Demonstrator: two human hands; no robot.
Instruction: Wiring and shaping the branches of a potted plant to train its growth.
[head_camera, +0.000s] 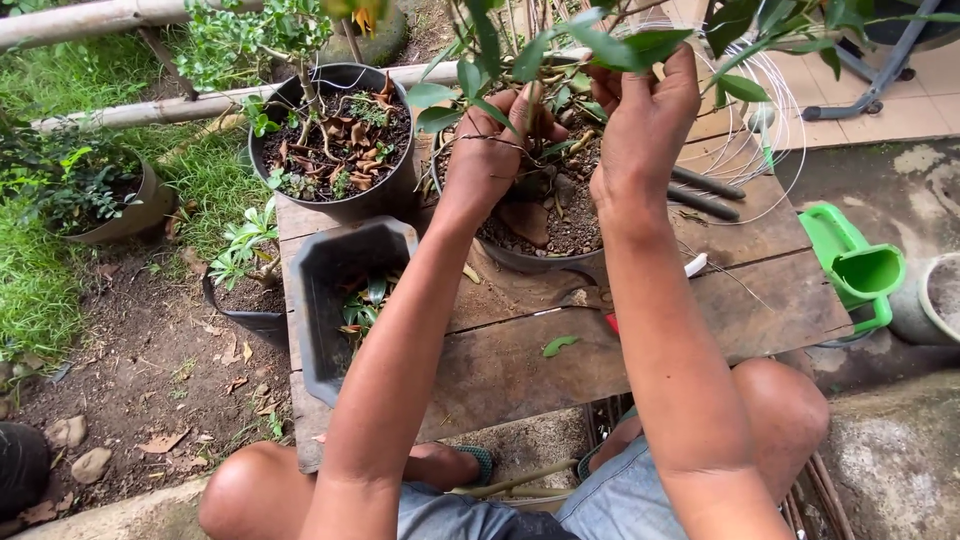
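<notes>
Hands at a potted plant on the counter (520, 370): left hand (490, 150) pinches the upright stem (530, 105); right hand (645, 120), just beside it, grips a leafy branch (610, 45). Wire (770, 150) coils right of the pot (530, 262).

watering can: green (855, 270), 3 o'clock, on the ground beside the wooden table (500, 370)
rectangular planter: dark (335, 300), 9 o'clock on the table
round pot: black (340, 150), 11 o'clock, dry leaves inside
wire coil: white (770, 140), 2 o'clock
</notes>
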